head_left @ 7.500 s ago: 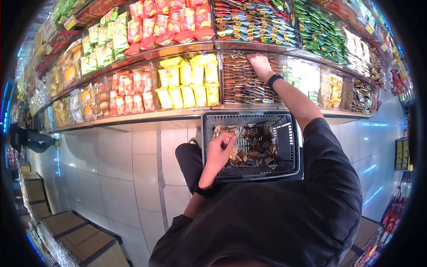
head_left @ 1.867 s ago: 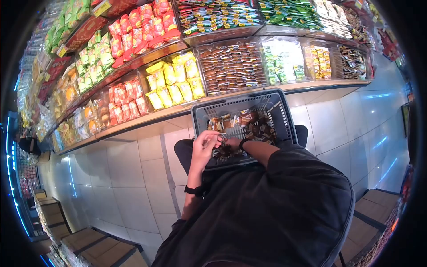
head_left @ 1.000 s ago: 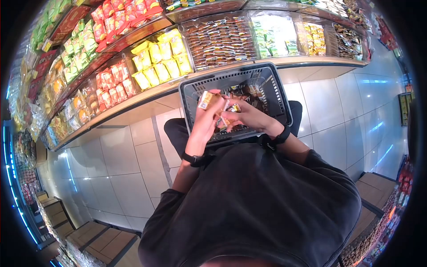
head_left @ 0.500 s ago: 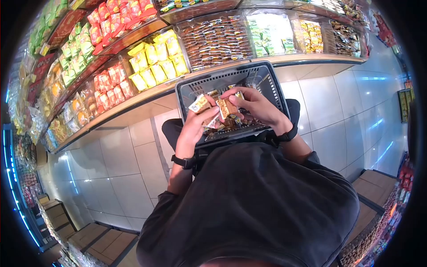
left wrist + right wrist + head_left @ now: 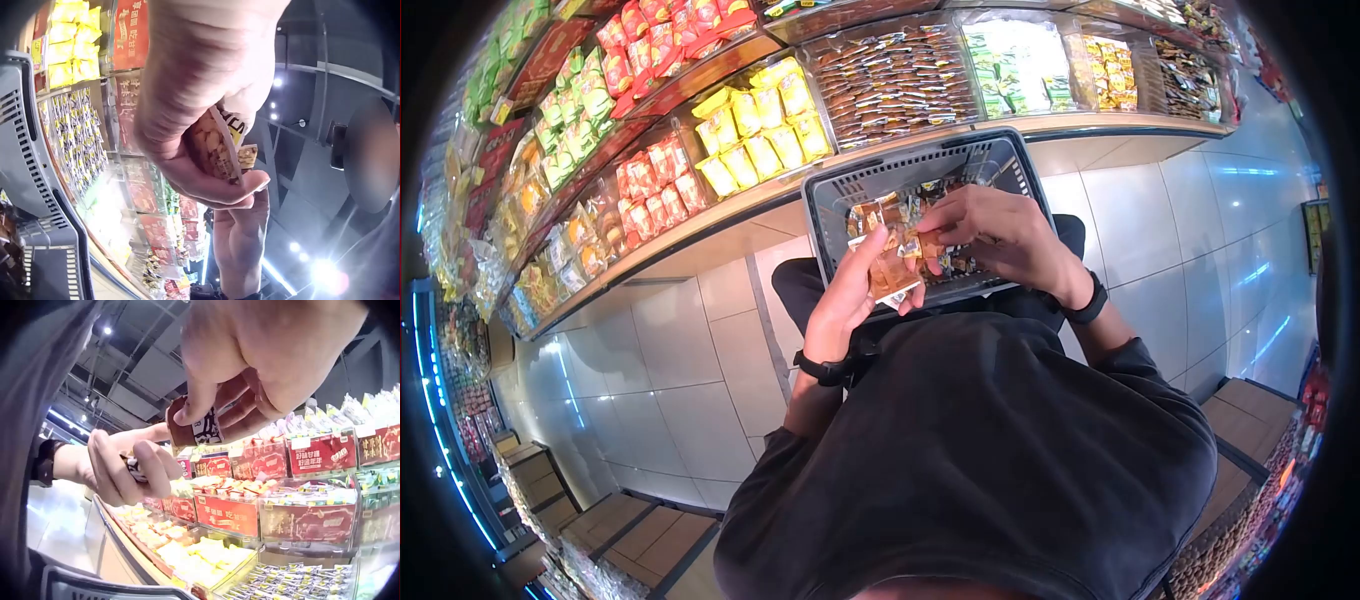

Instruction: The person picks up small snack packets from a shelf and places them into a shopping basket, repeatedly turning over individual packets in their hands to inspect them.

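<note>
Over the dark grey shopping basket point(image 5: 1040, 200), my left hand point(image 5: 845, 290) holds small flat snack packets point(image 5: 888, 272), brown with a clear, nut-like print. In the left wrist view, its fingers curl round one such packet point(image 5: 209, 147). Beside it, my right hand point(image 5: 1010, 225) pinches a small brown packet between thumb and fingers, with white and black lettering on that packet point(image 5: 203, 428) in the right wrist view. Fingertips of both hands come close together in the head view. More brown packets point(image 5: 865, 215) lie in the basket beneath, partly hidden by the hands.
Shelf bins stand along the basket's far side: brown packets point(image 5: 895, 90), yellow bags point(image 5: 750, 125), red packets point(image 5: 650, 185) and green-white packets point(image 5: 1010, 70). The wooden shelf edge point(image 5: 1100, 132) runs just behind the basket. Tiled floor point(image 5: 660, 350) lies to the left, wooden crates point(image 5: 640, 540) behind.
Earlier my right hand was at the brown packets' bin, then reached into the basket. Now it is beside my left hand. In the last half second, it turned palm-down and the left hand's packets tilted.
</note>
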Demonstrator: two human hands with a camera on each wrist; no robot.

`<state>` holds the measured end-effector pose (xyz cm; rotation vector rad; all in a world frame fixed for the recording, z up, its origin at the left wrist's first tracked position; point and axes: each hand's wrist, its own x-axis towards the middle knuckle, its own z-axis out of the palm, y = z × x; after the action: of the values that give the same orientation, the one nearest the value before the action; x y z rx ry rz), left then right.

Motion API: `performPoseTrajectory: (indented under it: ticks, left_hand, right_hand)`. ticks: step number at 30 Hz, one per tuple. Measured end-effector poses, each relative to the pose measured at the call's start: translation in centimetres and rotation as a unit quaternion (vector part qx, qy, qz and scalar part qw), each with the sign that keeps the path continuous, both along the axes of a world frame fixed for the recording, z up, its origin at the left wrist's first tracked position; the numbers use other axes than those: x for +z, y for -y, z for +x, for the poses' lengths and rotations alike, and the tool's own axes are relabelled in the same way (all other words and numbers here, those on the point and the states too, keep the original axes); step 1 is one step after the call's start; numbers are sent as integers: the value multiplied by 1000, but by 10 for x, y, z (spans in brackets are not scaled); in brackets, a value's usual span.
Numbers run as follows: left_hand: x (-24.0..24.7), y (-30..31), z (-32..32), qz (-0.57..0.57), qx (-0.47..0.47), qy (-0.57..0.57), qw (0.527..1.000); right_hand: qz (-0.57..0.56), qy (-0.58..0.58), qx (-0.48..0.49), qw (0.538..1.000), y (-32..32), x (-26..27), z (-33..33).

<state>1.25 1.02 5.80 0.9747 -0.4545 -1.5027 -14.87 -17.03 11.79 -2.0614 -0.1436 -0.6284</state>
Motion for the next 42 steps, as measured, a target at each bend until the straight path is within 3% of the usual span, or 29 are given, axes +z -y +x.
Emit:
performPoseTrajectory:
  ticks: [6, 17, 19, 21, 22, 26, 29, 31, 37, 39, 42]
  left_hand:
    - [37, -6, -9, -48, 34, -51, 997]
    - [51, -10, -11, -106, 36, 2, 994]
    - [49, -13, -9, -82, 39, -47, 995]
    - [46, -13, -4, -83, 34, -102, 991]
    - [45, -13, -2, -82, 29, -157, 984]
    - [45, -14, 0, -76, 37, -164, 983]
    - [52, -15, -5, -112, 56, -60, 990]
    - [61, -16, -11, -142, 90, 110, 980]
    - [70, -19, -16, -144, 91, 223, 960]
    - [68, -19, -13, -120, 91, 82, 985]
    - [48, -18, 0, -106, 68, -119, 985]
  right_hand:
    - [-170, 83, -6, 982, 5, 16, 1]
    - [-60, 121, -18, 991, 3, 13, 15]
    - [-39, 114, -13, 993, 1, 13, 17]
    - [95, 59, -28, 993, -2, 15, 19]
    - [64, 60, -17, 996, 3, 13, 20]
    - [20, 59, 7, 998, 5, 12, 28]
    - [-1, 79, 1, 997, 4, 9, 33]
    - [1, 91, -3, 996, 3, 8, 37]
    - [0, 128, 11, 992, 3, 7, 40]
    - [-11, 132, 6, 991, 5, 9, 39]
    - [-30, 83, -14, 996, 7, 9, 33]
